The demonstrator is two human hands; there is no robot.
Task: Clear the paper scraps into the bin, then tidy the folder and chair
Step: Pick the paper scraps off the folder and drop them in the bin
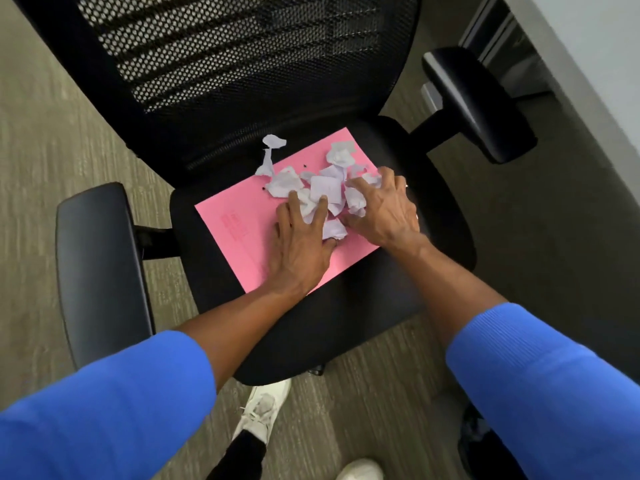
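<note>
Resting on the seat of a black mesh chair (311, 323) is a pink folder (239, 216), w/ white paper scraps (325, 188) heaped on its far half; one scrap (273, 142) sits off the folder's far edge, by the backrest; left hand (301, 244) lies palm-down, fingers (292, 202) spread wide over the pile's near side; right hand (384, 209) curls its fingers loosely round the pile's right side, touching scraps, gripping none firmly; blue sleeves (104, 410) pushed up both forearms.
</note>
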